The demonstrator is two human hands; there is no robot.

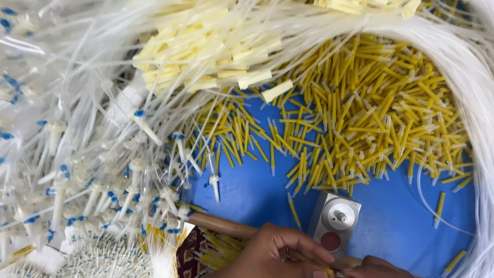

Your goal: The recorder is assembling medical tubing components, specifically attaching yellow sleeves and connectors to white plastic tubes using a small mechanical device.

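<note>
Both of my hands sit at the bottom edge of the head view. My left hand (278,252) is curled with its fingertips pinched on a thin yellow tube piece (314,263). My right hand (373,267) shows only its knuckles, touching the left fingertips; what it holds is hidden. Just above them stands a small grey metal fixture (334,221) with a round post and a red button. A wooden stick (221,225) lies under my left hand.
A big heap of yellow tube pieces (360,113) covers the blue tabletop (257,190). Pale yellow caps (206,46) lie at the top. Clear tubing with white and blue connectors (77,154) fills the left, and white tubing (476,103) curves down the right.
</note>
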